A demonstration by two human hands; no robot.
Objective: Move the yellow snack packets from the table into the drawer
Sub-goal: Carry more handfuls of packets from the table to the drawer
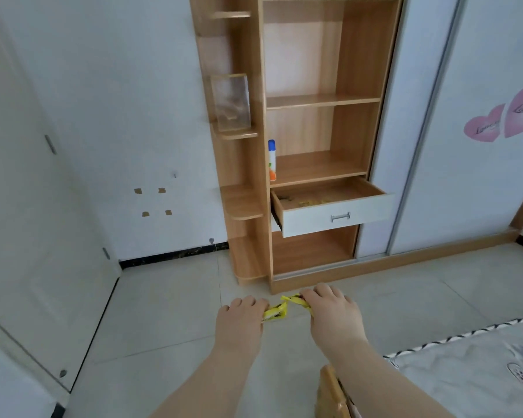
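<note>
Both my hands are stretched out in front of me above the tiled floor. My left hand [242, 316] is shut on a yellow snack packet [274, 313] that sticks out to its right. My right hand [334, 312] is shut on a second yellow snack packet [293, 300] that pokes out to its left. The two packets almost meet between the hands. Ahead, the white-fronted drawer [335, 217] of the wooden shelf unit stands pulled open, with several yellow packets [311, 202] lying inside. The table is mostly out of view.
The wooden shelf unit [314, 101] holds a spray can [271, 159] and a clear box [230, 102] on a side shelf. A white sliding wardrobe door [465, 146] stands at right, a white door at left. A bed corner [477, 366] and a wooden edge [329, 390] lie at lower right.
</note>
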